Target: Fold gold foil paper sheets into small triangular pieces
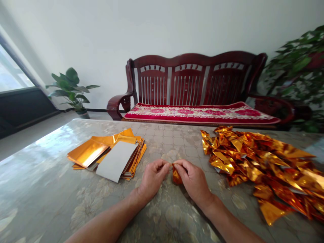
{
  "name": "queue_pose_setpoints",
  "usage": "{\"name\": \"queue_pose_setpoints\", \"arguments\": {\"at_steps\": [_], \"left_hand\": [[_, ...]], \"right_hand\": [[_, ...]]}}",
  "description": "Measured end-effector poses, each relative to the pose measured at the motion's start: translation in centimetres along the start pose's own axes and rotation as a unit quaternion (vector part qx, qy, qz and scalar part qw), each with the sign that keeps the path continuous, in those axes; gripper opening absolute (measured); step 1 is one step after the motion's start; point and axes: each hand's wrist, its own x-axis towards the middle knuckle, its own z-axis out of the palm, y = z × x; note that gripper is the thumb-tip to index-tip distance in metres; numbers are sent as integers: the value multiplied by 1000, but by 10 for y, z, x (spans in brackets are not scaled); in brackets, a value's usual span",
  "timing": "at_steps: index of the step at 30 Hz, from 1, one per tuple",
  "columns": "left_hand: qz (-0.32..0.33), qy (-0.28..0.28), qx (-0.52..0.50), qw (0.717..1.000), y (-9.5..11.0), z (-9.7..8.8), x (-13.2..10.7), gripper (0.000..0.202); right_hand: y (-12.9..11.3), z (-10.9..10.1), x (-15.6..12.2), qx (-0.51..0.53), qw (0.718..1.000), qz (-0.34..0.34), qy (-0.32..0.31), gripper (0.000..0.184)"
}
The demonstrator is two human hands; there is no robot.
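Note:
Between my two hands is a small folded piece of gold foil paper (177,178), held just above the table or resting on it; I cannot tell which. My right hand (192,182) pinches its upper edge between thumb and forefinger. My left hand (154,177) is also closed in a pinch, its fingertips at the foil's top left corner. To the left lies a loose stack of flat gold foil sheets (88,150), with a pale grey sheet back (116,161) facing up on top. A heap of folded gold foil pieces (253,158) spreads to the right.
A patterned, glossy cover lies over the table (83,212). Beyond its far edge stands a dark red wooden bench (186,84) with a red floral cushion (199,113). One potted plant (73,89) stands at the back left, and a larger leafy plant (301,71) at the right.

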Motion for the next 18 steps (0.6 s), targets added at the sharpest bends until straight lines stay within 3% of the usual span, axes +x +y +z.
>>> {"name": "queue_pose_setpoints", "arguments": {"at_steps": [4,12,18], "left_hand": [[-54,-59,-97,992,-3,1,4,34],[-102,-84,-265,955,-4,2,8,42],[-115,-88,-272,951,-4,2,7,46]], "right_hand": [[3,0,3,43,999,-4,-11,21],[3,2,2,94,996,-7,-2,19],[4,2,3,103,995,10,2,18]]}}
